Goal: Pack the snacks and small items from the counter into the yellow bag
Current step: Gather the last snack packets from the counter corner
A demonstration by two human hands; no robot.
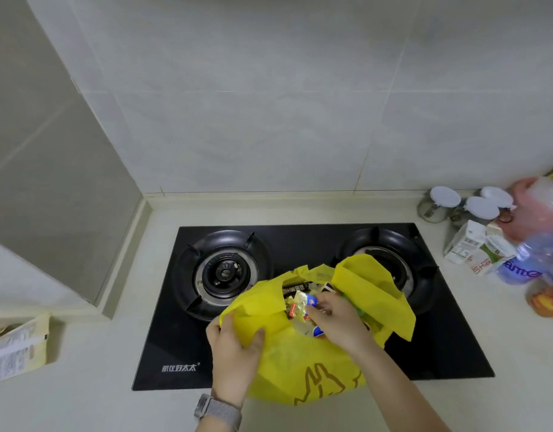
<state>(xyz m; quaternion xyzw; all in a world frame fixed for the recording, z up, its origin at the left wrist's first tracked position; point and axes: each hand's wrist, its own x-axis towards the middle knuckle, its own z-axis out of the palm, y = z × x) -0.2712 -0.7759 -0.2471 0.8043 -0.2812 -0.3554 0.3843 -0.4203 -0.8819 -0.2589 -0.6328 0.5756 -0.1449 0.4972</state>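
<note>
Pale surface point(81, 369) carries hob point(300, 244); bag point(300, 363) sits at hob's 6 o'clock. Left hand point(234, 347) pinches rim; right hand point(337, 319) grips snacks point(303, 302) inside. Risk: releasing rim collapses opening, spilling snacks.

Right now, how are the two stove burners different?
The left burner is fully uncovered, so its round middle cap shows. The right burner is partly hidden behind the yellow bag, which lies over its front edge. Both are black rings with metal prongs on the same black stove.
</note>
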